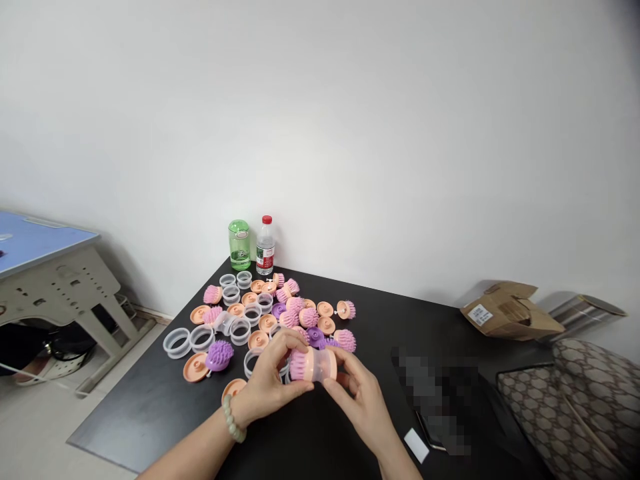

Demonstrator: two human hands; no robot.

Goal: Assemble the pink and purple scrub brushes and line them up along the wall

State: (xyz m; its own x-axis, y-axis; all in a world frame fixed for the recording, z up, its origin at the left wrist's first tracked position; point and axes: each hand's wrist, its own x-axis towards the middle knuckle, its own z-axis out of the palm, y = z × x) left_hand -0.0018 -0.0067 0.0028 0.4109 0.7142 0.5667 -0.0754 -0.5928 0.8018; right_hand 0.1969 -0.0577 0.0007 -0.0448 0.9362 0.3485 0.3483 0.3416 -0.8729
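Thumb and fingers of the left hand (270, 381) are clamped on the bristled end of a pink-and-peach brush (300, 367); thumb and fingers of the right hand (359, 400) grip its peach end. The brush lies sideways between the two hands, bristles toward the left, with a translucent sleeve (318, 364) around its middle, and is held in front of the cluster of parts. A pale beaded bracelet (234, 419) encircles the left wrist. Beyond the hands, on a black table (150, 415), are scattered clear rings (241, 342), peach discs (193, 367), further pink-bristled brushes (346, 340) and several purple pieces; one purple brush (220, 355) lies just beside a peach disc, left of the hands. Behind the cluster, near the wall (400, 133), stand a green container (239, 248) and, just beside it, a red-capped bottle (265, 252). To the right are a small white card (417, 445), a pixelated patch, a brown paper bag (507, 313) and a patterned bag (590, 393). A blue-topped desk (45, 243) occupies the far left.
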